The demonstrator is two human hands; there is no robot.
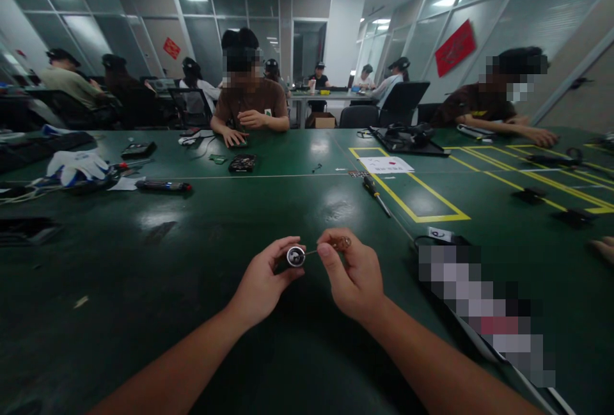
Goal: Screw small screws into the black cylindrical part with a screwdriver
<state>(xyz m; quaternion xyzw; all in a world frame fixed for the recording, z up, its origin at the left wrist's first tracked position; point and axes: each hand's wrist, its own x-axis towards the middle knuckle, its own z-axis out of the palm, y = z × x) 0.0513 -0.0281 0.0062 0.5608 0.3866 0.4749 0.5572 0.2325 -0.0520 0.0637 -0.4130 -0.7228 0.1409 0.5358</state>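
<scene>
Between the fingers and thumb of my left hand (266, 281) is a small dark cylinder with a silvery rim (296, 257). Its round end faces me, and pale and dark parts show inside; its exact kind cannot be made out. My right hand (355, 274) is closed just to the right, thumb against the index finger, on a thin wire (311, 252) that reaches to the cylinder's rim. A coppery, curled bit of it shows above the right fingers. Both hands are above the green tabletop (192, 274).
A screwdriver (377, 195) lies ahead, beside a yellow-taped rectangle and a paper sheet (386, 165). Left are white gloves (77, 165) and a dark pen-shaped tool (164, 186). A long pixelated object (480, 300) lies right. Across the table, a person (249, 101) works near a black device (242, 163).
</scene>
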